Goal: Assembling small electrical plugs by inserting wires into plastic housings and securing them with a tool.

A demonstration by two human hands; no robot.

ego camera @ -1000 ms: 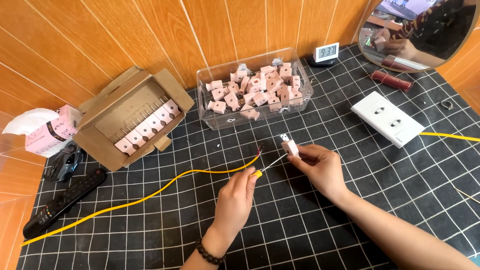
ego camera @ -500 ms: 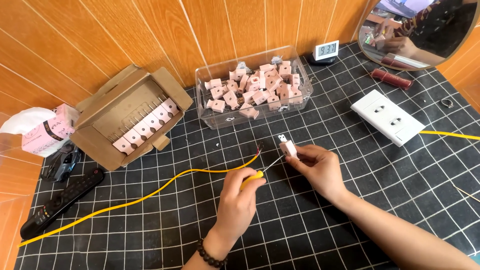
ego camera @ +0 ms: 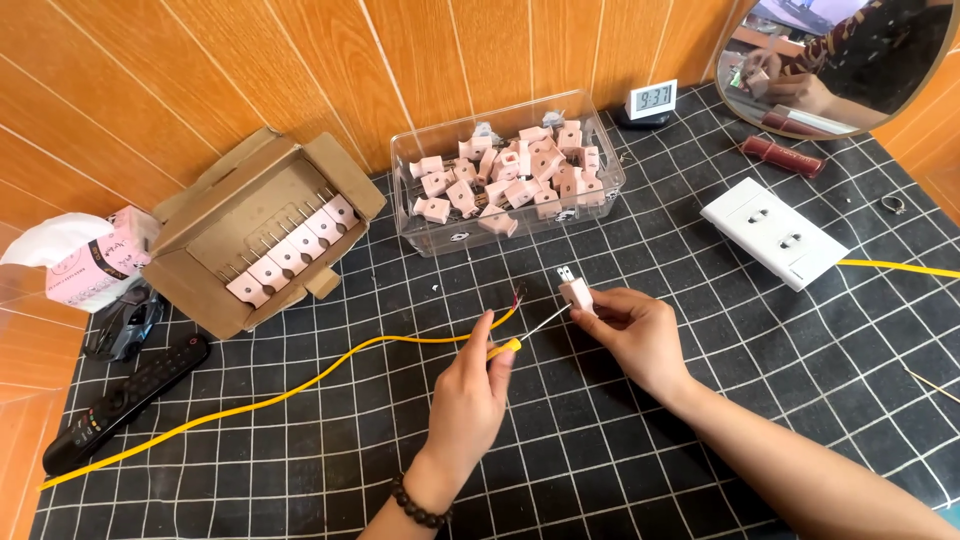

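- Left hand, nearest the camera: fingers pressed around a yellow-handled screwdriver, thin shaft angled up-right so its tip meets the plug. Low pencil-style hold, looks chosen for fine control.
- Right hand: thumb and fingertips pinching a small pink plug, prongs pointing up and away, body lifted just off the mat. Held that way, I'd judge, to turn the screw side toward the driver tip.
- Yellow cable lies slack across the black grid mat; its stripped end sits just left of the plug, apart from it, not yet in it.
- Versus a second ago: hands and plug sit in nearly the same spot; the driver shaft now lines up closer on the plug. Cable hasn't shifted.
- Further back: clear plastic bin of loose pink plugs, and an open cardboard box with plugs lined up in a row. Both within arm's reach.
- Right: white double socket. Left edge: black remote, tissue pack.
- Far edge: small digital clock, round mirror.
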